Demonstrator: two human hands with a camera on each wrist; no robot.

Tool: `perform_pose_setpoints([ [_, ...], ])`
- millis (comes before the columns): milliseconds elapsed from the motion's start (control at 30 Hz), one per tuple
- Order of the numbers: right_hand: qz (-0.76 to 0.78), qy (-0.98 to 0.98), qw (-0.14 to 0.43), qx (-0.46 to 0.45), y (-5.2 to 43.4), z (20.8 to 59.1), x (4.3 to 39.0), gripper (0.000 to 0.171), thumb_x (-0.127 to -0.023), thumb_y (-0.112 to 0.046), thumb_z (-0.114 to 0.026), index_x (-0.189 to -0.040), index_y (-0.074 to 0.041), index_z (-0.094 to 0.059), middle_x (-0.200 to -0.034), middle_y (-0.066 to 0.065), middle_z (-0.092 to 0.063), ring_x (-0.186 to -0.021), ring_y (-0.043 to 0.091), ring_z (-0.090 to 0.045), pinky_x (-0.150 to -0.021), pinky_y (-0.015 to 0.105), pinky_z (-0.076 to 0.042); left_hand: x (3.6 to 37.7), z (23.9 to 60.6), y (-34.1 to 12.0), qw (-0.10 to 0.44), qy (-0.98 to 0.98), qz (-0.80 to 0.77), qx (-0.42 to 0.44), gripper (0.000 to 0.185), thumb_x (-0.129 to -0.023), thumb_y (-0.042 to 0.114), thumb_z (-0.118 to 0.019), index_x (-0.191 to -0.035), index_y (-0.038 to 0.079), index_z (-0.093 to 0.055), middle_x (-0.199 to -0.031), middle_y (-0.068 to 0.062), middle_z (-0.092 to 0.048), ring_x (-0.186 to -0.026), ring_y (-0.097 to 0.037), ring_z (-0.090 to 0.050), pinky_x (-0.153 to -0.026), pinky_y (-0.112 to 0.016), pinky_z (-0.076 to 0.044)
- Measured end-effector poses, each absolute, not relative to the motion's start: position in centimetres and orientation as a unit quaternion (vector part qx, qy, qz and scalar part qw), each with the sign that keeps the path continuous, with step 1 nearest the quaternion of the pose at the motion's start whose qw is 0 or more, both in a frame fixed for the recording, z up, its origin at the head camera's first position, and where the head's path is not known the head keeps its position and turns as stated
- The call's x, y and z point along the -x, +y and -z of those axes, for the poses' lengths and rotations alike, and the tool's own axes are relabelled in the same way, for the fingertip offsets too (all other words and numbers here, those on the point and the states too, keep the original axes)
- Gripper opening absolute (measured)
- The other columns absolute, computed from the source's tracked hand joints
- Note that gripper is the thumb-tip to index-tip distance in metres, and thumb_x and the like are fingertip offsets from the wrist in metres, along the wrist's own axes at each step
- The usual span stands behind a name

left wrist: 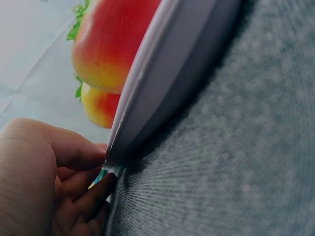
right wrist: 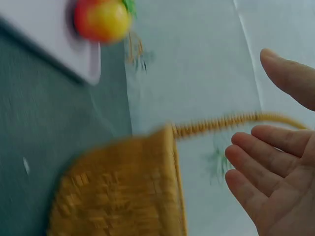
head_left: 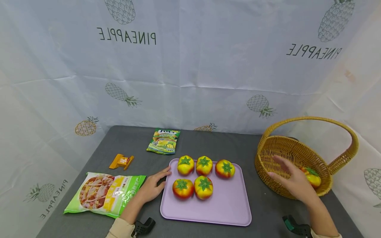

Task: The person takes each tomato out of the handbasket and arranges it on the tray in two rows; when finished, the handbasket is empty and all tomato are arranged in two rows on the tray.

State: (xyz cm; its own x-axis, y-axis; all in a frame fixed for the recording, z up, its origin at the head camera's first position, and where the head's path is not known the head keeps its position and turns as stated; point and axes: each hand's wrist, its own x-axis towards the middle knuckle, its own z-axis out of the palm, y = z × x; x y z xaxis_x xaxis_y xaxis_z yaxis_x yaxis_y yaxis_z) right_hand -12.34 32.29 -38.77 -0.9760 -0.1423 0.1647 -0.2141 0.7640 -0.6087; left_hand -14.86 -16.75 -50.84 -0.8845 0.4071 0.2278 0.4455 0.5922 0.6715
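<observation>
Several red-and-yellow toy tomatoes (head_left: 204,187) sit on a lilac tray (head_left: 226,211) in the middle of the grey table. My left hand (head_left: 153,186) lies flat beside the tray's left edge, its fingers touching the rim (left wrist: 123,147). One more tomato (head_left: 312,178) lies inside the wicker basket (head_left: 285,150) on the right. My right hand (head_left: 293,180) hovers spread over the basket's near rim, next to that tomato, holding nothing. In the right wrist view its fingers (right wrist: 266,167) are straight, with the basket (right wrist: 118,196) blurred below.
A green snack bag (head_left: 104,194) lies at the front left, an orange clip (head_left: 121,161) behind it, and a small green packet (head_left: 164,141) at the back. Two black clamps (head_left: 143,227) (head_left: 296,226) sit at the front edge. A pineapple-print cloth walls the table.
</observation>
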Motion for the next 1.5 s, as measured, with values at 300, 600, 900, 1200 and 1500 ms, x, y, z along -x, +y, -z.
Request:
perform_pose_setpoints([
  [300,-0.303,-0.951,0.042,-0.038,38.8,37.2,13.4,0.07,-0.094,-0.033,-0.056,-0.147,0.002,-0.026,-0.141,0.035,-0.037,-0.124,0.018,-0.05,-0.083,0.01,-0.042,14.9,51.0,-16.6,0.022,-0.892,0.381,0.243,0.041,-0.091,0.004,-0.052,-0.131,0.009,-0.057,-0.147,-0.005,-0.045,-0.133,-0.027,-0.044,-0.105,-0.051,-0.037],
  [600,-0.292,-0.956,-0.008,-0.012,43.0,36.7,14.7,0.072,-0.096,-0.036,-0.051,-0.146,0.008,-0.023,-0.14,0.039,-0.033,-0.115,0.033,-0.049,-0.077,0.014,-0.044,15.1,51.1,-16.7,0.03,-0.891,0.378,0.249,0.041,-0.091,0.005,-0.053,-0.131,0.009,-0.057,-0.146,-0.005,-0.045,-0.132,-0.028,-0.045,-0.104,-0.051,-0.038],
  [900,-0.257,-0.962,-0.092,0.012,45.3,37.2,16.8,0.082,-0.097,-0.046,-0.045,-0.139,0.02,-0.02,-0.136,0.046,-0.028,-0.117,0.058,-0.035,-0.087,0.069,-0.036,15.2,50.9,-16.6,0.027,-0.891,0.38,0.247,0.042,-0.09,0.005,-0.053,-0.131,0.009,-0.057,-0.146,-0.005,-0.045,-0.132,-0.027,-0.045,-0.105,-0.051,-0.038],
  [1200,-0.24,-0.96,-0.142,-0.014,46.3,38.1,17.7,0.08,-0.096,-0.039,-0.05,-0.134,0.026,-0.022,-0.133,0.049,-0.028,-0.117,0.062,-0.035,-0.087,0.065,-0.039,15.2,50.4,-16.8,0.018,-0.889,0.39,0.241,0.041,-0.089,0.003,-0.053,-0.13,0.007,-0.057,-0.146,-0.006,-0.045,-0.133,-0.026,-0.044,-0.106,-0.051,-0.037],
  [1500,-0.203,-0.96,-0.187,-0.036,46.7,38.9,18.2,0.076,-0.092,-0.027,-0.058,-0.128,0.031,-0.024,-0.126,0.052,-0.033,-0.113,0.062,-0.037,-0.088,0.065,-0.039,15.1,50.8,-16.8,0.02,-0.889,0.386,0.245,0.042,-0.09,0.004,-0.053,-0.131,0.008,-0.057,-0.146,-0.006,-0.045,-0.133,-0.027,-0.044,-0.105,-0.051,-0.037],
])
